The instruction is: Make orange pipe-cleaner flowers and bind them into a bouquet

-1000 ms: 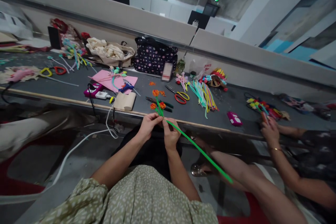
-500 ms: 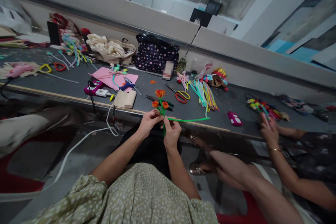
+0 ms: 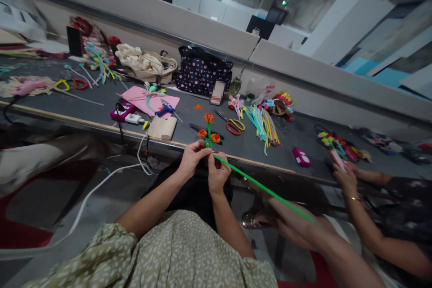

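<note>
My left hand (image 3: 194, 160) pinches the green stems of a small bunch of orange flowers (image 3: 209, 119), which stands upright above my fingertips. Close against it, my right hand (image 3: 218, 174) is closed on a green pipe cleaner (image 3: 263, 186). One end of this pipe cleaner meets the stems at my fingers; the long free part slopes down to the right, past the table edge. Just behind the flowers lie dark-handled pliers (image 3: 195, 127), partly covered. Red-and-yellow scissors (image 3: 235, 125) rest a little further back to the right.
Pastel pipe cleaners (image 3: 261, 121) lie right of the scissors, with a magenta box (image 3: 301, 156) beyond. Left are pink paper (image 3: 131, 96), a blue glue gun (image 3: 164, 109) and a white cable (image 3: 96, 184). A co-worker's hand (image 3: 346, 177) is at right; a dotted bag (image 3: 202, 72) stands behind.
The pipe cleaner's free end has swung from lying level over the table edge to pointing down and right. The flowers have shifted slightly right in view. Both hands keep their hold.
</note>
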The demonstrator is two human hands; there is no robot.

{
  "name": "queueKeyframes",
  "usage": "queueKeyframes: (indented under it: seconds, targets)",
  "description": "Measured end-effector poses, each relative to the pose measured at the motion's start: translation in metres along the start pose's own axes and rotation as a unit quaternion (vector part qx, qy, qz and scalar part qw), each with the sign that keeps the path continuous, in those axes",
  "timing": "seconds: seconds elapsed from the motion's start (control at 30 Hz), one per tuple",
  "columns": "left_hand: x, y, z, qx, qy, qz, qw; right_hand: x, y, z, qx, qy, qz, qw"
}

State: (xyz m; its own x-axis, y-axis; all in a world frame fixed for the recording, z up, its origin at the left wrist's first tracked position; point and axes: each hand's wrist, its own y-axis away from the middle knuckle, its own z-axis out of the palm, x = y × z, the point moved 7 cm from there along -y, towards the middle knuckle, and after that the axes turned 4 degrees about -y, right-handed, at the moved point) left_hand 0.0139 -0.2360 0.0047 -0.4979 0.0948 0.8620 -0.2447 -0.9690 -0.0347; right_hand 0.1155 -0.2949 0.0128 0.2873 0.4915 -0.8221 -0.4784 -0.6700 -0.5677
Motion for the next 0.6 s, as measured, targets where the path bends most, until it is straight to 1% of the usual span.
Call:
queueKeyframes:
  seconds: [0.17, 0.27, 0.33, 0.4, 0.53, 0.6]
  targets:
    - [0.007, 0.001, 0.001, -0.024, -0.042, 0.018, 0.999, 0.005, 0.003, 0.001, -0.017, -0.029, 0.057, 0.998]
    - [0.009, 0.002, 0.001, -0.027, -0.054, 0.019, 0.998, 0.006, 0.002, -0.001, -0.022, -0.054, 0.085, 0.995]
    - [0.01, 0.002, 0.0, -0.024, -0.061, 0.023, 0.998, 0.003, 0.0, -0.002, -0.025, -0.056, 0.078, 0.995]
    - [0.012, 0.001, -0.002, -0.016, -0.067, 0.03, 0.997, -0.001, -0.003, -0.003, -0.042, -0.056, 0.061, 0.996]
    - [0.016, -0.002, -0.008, -0.002, -0.065, 0.04, 0.997, -0.007, -0.007, 0.002, -0.12, -0.053, 0.032, 0.991]
    - [0.018, -0.003, -0.01, -0.007, -0.065, 0.034, 0.997, -0.005, -0.01, 0.001, -0.133, -0.058, 0.031, 0.989]
